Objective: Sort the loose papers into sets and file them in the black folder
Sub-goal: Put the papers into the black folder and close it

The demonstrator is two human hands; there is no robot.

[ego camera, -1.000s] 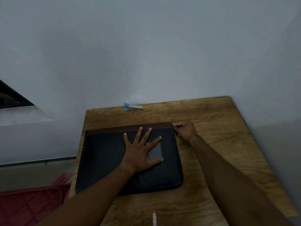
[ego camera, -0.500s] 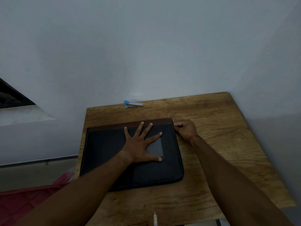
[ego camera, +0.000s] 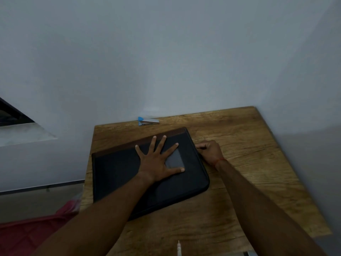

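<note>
1. Black folder point(ego camera: 118, 174) closed on wooden table point(ego camera: 249, 163), long axis left-right, brown edge toward wall.
2. Left hand point(ego camera: 156, 161) spread flat atop; right hand point(ego camera: 210, 149) pinching its right edge.
3. Stapler point(ego camera: 148, 121) beyond, pen point(ego camera: 179, 249) nearer.

Folder point(ego camera: 114, 174) on table point(ego camera: 258, 163). Left hand point(ego camera: 156, 161) flat on top, right hand point(ego camera: 210, 150) pinching its right edge. Stapler point(ego camera: 148, 121) beyond left hand; pen point(ego camera: 179, 249) nearer than both hands.
</note>
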